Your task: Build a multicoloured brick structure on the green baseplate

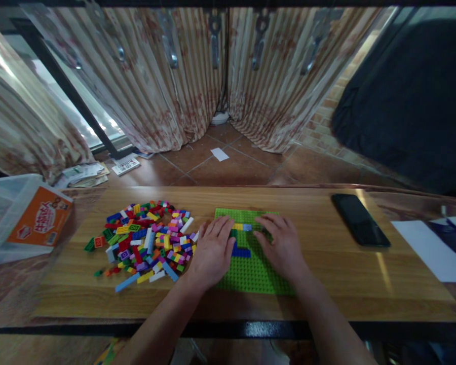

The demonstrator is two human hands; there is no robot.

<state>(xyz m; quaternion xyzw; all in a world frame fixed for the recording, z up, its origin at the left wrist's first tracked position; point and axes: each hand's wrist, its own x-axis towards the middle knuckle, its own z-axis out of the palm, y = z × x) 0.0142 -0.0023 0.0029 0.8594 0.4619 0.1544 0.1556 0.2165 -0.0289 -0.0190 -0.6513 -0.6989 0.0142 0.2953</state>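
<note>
A green studded baseplate [258,276] lies on the wooden table with a few toy bricks on it. A yellow brick [238,227] and a light blue brick [247,227] form a short row towards its far side. Nearer to me sits a dark blue brick [241,252], partly covered by my left hand. My left hand [214,251] rests over the plate's left part, fingers stretched out and thumb apart. On the right side of the plate, my right hand [281,244] has curved fingers and its thumb apart. Whatever lies under the fingertips is hidden.
A pile of loose coloured bricks [148,241] spreads left of the baseplate. A black phone [360,220] lies on the table's right side. Beyond the left edge stands a clear plastic box [7,203] with an orange label. White paper [421,251] lies at the far right.
</note>
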